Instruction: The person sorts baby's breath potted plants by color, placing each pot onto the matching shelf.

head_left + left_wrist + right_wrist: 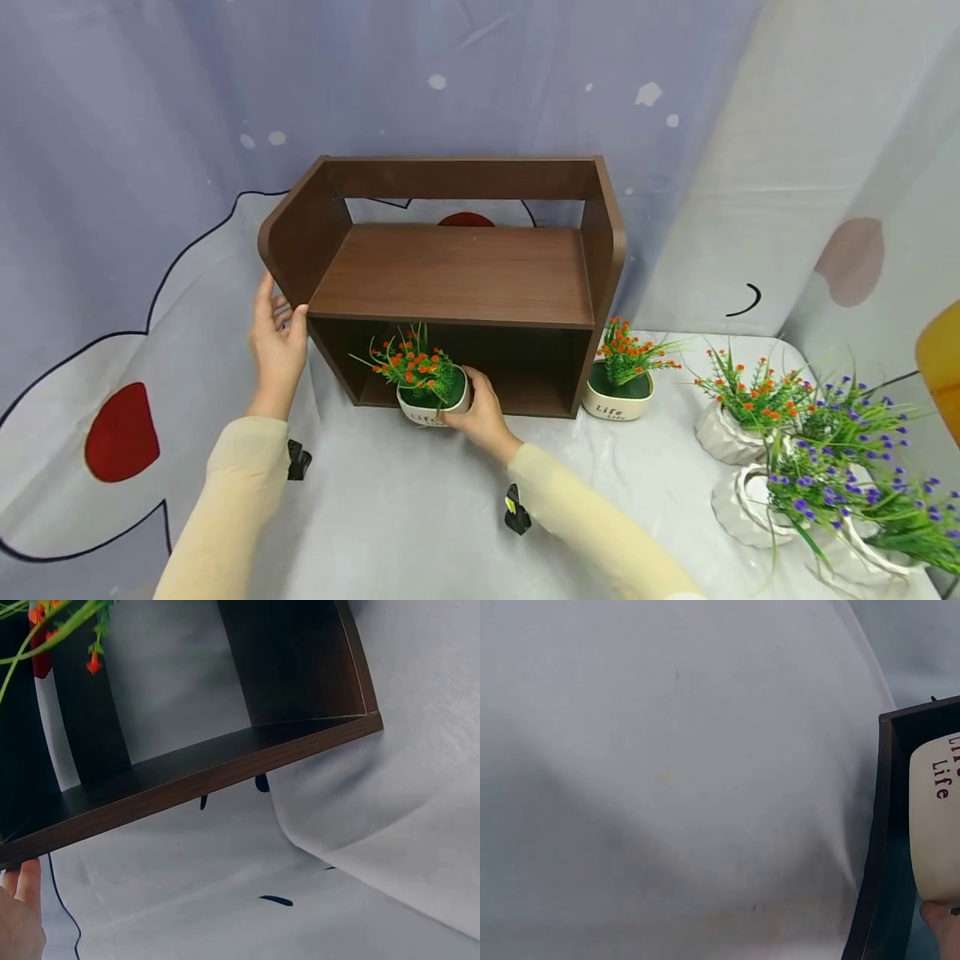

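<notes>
A dark brown wooden shelf (pixel 450 271) with an upper deck and a lower compartment stands against the curtain. At its front opening, my right hand (pixel 483 414) grips a cream oval flower pot (pixel 429 414) by its right side. Green grass and orange flowers (pixel 412 367) rise from this pot, and "Life" is printed on its front. In the right wrist view a fingertip (pixel 934 911) meets the end of the pot (pixel 934 825). My left hand (pixel 277 346) touches the shelf's left side panel, fingers along its outer face and thumb at the front edge.
A second cream pot (pixel 618 404) with orange flowers stands just right of the shelf. Farther right, several white ribbed pots (pixel 731 433) with orange and purple flowers crowd together on the white table (pixel 390 533). A patterned curtain (pixel 480 75) hangs behind.
</notes>
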### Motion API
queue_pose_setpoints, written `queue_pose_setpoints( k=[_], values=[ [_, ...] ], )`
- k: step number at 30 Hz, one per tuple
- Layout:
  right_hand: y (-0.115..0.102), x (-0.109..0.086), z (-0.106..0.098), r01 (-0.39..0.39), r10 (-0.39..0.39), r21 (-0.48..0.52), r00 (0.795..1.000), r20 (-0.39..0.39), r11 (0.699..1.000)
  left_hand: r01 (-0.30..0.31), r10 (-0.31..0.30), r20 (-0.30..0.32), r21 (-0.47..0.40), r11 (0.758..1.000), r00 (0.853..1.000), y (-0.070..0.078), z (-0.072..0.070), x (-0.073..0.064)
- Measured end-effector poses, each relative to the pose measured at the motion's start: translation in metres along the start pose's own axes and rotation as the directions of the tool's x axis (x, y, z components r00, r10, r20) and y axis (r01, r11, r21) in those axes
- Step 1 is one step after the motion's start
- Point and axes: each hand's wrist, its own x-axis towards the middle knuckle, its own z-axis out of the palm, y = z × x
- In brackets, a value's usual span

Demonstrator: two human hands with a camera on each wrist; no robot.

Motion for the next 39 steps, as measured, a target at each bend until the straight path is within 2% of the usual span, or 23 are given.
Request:
queue_pose_setpoints(
  k=[11, 18, 21, 25, 29, 39],
  values=[
    [-0.004, 0.023, 0.022, -0.005, 0.005, 0.0, 1.0, 0.021, 1.0, -0.015, 0.015, -0.009, -0.014, 1.0, 1.0, 0.001, -0.001, 0.001],
    [-0.003, 0.035, 0.029, 0.018, -0.017, 0.02, 0.999, -0.029, 1.0, -0.022, 0.022, -0.018, -0.003, 1.0, 1.0, 0.001, -0.001, 0.002],
    [0.0, 0.038, 0.029, -0.004, 0.005, 0.047, 0.999, -0.035, 0.999, -0.008, 0.008, -0.003, 0.0, 1.0, 1.0, 0.001, -0.001, 0.002],
    [0.002, 0.041, 0.03, -0.07, 0.07, 0.052, 0.998, -0.004, 0.996, -0.005, 0.005, 0.01, 0.006, 1.0, 1.0, 0.002, -0.001, 0.0],
    [0.003, 0.047, 0.032, -0.076, 0.075, 0.047, 0.997, 0.012, 0.996, -0.015, 0.015, 0.008, 0.014, 1.0, 1.0, 0.002, -0.003, 0.0],
    [0.013, 0.053, 0.03, -0.108, 0.109, 0.071, 0.994, -0.013, 0.992, -0.018, 0.018, -0.012, 0.0, 1.0, 1.0, 0.002, 0.0, 0.0]
  ],
)
